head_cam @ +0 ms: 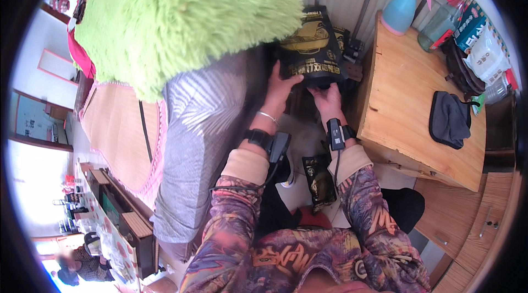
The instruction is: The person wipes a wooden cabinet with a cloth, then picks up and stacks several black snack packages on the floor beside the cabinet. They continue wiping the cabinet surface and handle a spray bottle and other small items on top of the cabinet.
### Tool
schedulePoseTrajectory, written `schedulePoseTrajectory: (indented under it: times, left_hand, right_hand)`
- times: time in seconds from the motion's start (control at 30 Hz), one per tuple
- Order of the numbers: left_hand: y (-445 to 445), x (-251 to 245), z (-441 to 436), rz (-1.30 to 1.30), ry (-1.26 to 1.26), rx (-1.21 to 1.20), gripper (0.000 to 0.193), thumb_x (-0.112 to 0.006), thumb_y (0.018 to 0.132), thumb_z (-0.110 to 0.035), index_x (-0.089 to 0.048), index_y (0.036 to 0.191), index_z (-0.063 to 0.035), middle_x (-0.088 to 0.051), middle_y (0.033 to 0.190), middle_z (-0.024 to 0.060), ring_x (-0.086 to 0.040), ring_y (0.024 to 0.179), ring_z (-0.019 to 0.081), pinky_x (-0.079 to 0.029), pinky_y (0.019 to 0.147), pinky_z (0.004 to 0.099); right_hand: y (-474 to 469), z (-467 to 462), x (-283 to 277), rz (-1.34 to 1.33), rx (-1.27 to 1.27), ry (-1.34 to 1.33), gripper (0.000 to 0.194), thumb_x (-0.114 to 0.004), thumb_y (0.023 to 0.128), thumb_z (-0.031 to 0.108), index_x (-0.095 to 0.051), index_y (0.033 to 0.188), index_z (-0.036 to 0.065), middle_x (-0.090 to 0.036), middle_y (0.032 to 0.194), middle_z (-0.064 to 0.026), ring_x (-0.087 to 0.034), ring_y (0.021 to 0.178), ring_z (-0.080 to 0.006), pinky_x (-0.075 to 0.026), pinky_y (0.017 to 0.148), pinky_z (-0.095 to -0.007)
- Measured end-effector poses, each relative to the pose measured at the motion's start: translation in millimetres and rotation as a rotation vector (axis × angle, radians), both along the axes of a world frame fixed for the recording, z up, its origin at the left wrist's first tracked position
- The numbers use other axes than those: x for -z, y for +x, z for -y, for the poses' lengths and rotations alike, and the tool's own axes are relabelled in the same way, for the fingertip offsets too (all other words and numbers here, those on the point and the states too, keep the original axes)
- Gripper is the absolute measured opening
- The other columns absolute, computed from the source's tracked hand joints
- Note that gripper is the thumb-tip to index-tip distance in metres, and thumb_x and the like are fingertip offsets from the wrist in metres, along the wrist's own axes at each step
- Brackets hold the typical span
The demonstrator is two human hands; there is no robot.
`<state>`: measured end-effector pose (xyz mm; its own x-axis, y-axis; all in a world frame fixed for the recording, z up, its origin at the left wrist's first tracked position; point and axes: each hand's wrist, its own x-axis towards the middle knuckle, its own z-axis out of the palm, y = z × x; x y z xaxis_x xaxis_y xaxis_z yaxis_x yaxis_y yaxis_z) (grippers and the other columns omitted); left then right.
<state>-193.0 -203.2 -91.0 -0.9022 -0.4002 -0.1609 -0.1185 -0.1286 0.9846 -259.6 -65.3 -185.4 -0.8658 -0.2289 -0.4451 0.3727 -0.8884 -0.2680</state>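
Observation:
A large black packet with gold printing and a pictured dish stands beside the bed, its top leaning away from me. My left hand holds its lower left corner, thumb on the front. Below its bottom edge, my right hand has its fingertips tucked against the underside, partly hidden by the packet. Another dark packet shows just behind it at the right. On the floor between my forearms lies a smaller black packet.
Left of my hands, a bed carries a green shaggy cover and a grey patterned cloth. A wooden cabinet at the right bears a blue spray bottle, a glass bottle and a dark cloth pouch. A person is far off, lower left.

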Motion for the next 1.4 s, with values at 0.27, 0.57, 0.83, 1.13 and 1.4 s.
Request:
schedulePoseTrajectory:
  times: [0.27, 0.57, 0.83, 1.13, 1.4]
  left_hand:
    - [-37, 10, 32, 0.023, 0.266, -0.049, 0.075, -0.069, 0.091, -0.014, -0.029, 0.155, -0.0184, -0.053, 0.136, 0.0093, -0.053, 0.121, 0.0222, -0.048, 0.089, 0.0487]
    - [-62, 49, 47, 0.058, 0.253, -0.045, 0.066, -0.057, 0.098, -0.011, -0.027, 0.155, -0.0192, -0.044, 0.145, 0.0110, -0.051, 0.125, 0.0273, -0.053, 0.091, 0.0511]
    - [-63, 67, 50, -0.104, 0.272, -0.008, 0.068, -0.053, 0.097, -0.004, -0.023, 0.156, -0.0199, -0.041, 0.146, 0.0123, -0.053, 0.123, 0.0310, -0.058, 0.088, 0.0500]
    - [-51, 75, 60, -0.065, 0.556, -0.062, 0.066, -0.063, 0.084, -0.010, -0.035, 0.143, -0.0194, -0.051, 0.128, 0.0123, -0.056, 0.111, 0.0326, -0.052, 0.093, 0.0586]
    - [-33, 137, 79, -0.042, 0.726, -0.072, 0.006, -0.061, 0.075, -0.005, -0.057, 0.081, -0.0045, -0.060, 0.096, 0.0118, -0.057, 0.097, 0.0303, -0.049, 0.097, 0.0549]
  right_hand:
    - [19, 8, -26, -0.232, 0.024, 0.099, 0.036, -0.062, 0.099, 0.029, -0.053, 0.124, 0.006, -0.059, 0.122, -0.0113, -0.062, 0.109, -0.0308, -0.056, 0.093, -0.0487]
    - [-19, -9, -36, -0.129, 0.213, 0.635, 0.037, -0.067, 0.095, 0.035, -0.056, 0.117, 0.007, -0.063, 0.103, -0.0023, -0.064, 0.086, -0.0195, -0.057, 0.076, -0.0367]
    - [2, 1, -7, -0.222, 0.163, 0.481, 0.050, -0.066, 0.095, 0.038, -0.047, 0.129, 0.007, -0.059, 0.123, -0.0085, -0.063, 0.106, -0.0224, -0.057, 0.086, -0.0404]
    - [29, -15, 8, -0.209, -0.029, 0.432, 0.056, -0.065, 0.095, 0.044, -0.048, 0.130, 0.004, -0.059, 0.120, -0.0114, -0.062, 0.110, -0.0243, -0.055, 0.093, -0.0441]
    - [151, -94, 112, -0.371, -0.641, 1.163, 0.032, -0.067, 0.094, 0.030, -0.063, 0.111, 0.003, -0.067, 0.106, -0.0088, -0.066, 0.102, -0.0224, -0.052, 0.085, -0.0330]
